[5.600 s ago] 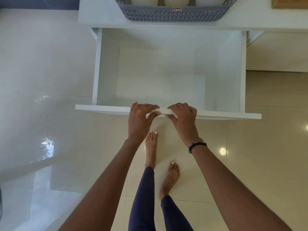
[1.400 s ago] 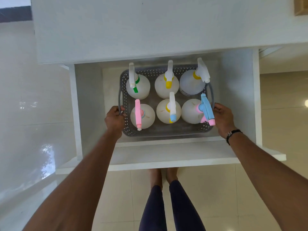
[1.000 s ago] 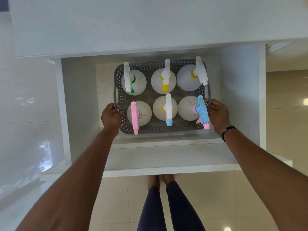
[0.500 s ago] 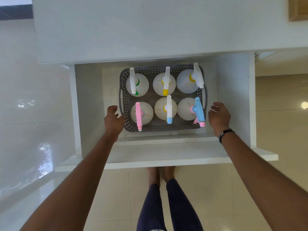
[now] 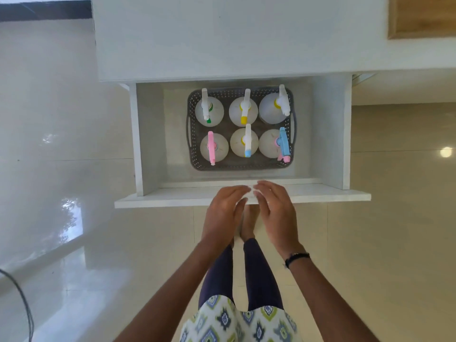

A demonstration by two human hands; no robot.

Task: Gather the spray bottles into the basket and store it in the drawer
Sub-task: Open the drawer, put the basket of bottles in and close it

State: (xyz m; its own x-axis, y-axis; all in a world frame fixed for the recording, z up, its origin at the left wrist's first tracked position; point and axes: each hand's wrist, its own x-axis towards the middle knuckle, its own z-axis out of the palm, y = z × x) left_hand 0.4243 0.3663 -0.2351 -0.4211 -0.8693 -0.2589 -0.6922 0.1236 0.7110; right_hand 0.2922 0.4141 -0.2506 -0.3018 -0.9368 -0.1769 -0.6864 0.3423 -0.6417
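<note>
A grey perforated basket (image 5: pixel 193 146) rests on the floor of the pulled-out white drawer (image 5: pixel 332 134). Several white spray bottles stand upright in it in two rows, among them one with a pink trigger (image 5: pixel 211 148) at front left and one with a blue trigger (image 5: pixel 283 141) at front right. My left hand (image 5: pixel 225 211) and my right hand (image 5: pixel 275 208) hover side by side at the middle of the drawer's front panel (image 5: pixel 172 197). Both hands have fingers spread and hold nothing; their fingertips reach over the panel's top edge.
The white cabinet top (image 5: pixel 222 38) overhangs the drawer's back. A wooden board (image 5: pixel 422 17) lies at its far right. Glossy tiled floor surrounds the drawer, my bare feet (image 5: pixel 246 225) stand just below the front panel, and a dark cable (image 5: pixel 23 302) curves at lower left.
Both hands let go of the basket's sides, leaving it in the drawer, and drew back together to the middle of the front panel.
</note>
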